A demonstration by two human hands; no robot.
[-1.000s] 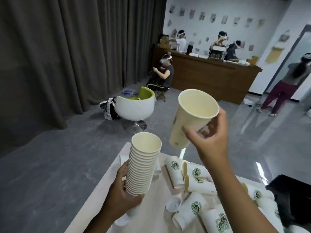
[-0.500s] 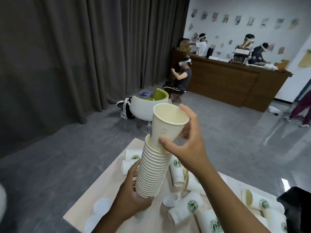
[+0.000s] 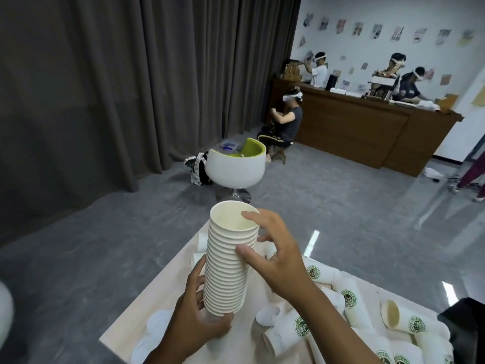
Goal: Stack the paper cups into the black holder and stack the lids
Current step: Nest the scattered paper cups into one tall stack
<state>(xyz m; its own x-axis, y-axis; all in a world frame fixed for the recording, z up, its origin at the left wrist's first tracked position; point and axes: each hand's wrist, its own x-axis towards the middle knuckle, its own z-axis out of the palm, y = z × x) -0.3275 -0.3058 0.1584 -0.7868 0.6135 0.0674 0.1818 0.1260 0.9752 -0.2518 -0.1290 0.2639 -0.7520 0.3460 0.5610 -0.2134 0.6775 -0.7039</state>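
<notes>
Left hand (image 3: 195,315): gripping the lower end of the stack of paper cups (image 3: 229,261), fingers curled round its base, holding it up over the counter (image 3: 147,298).
Right hand (image 3: 273,254): resting against the upper part of the stack, thumb lying on the ribbed side, index fingertip sitting on the top rim, the other fingers spreading loosely behind; it is touching rather than clasping.
Stack of paper cups: standing nearly upright, leaning slightly to the right at the top, open mouth facing up, top cup sitting fully nested.
Loose paper cups (image 3: 351,302): lying on their sides across the right part of the counter, green round logos showing, several overlapping one another.
Lids (image 3: 157,321): white discs lying flat near the counter's left edge, beside the left wrist; one more (image 3: 266,315) is lying among the loose cups.
Black holder (image 3: 464,319): possibly the dark shape showing at the right edge; I cannot tell.
Background: a white and green swivel chair (image 3: 235,166) standing on the grey floor before a dark curtain.
</notes>
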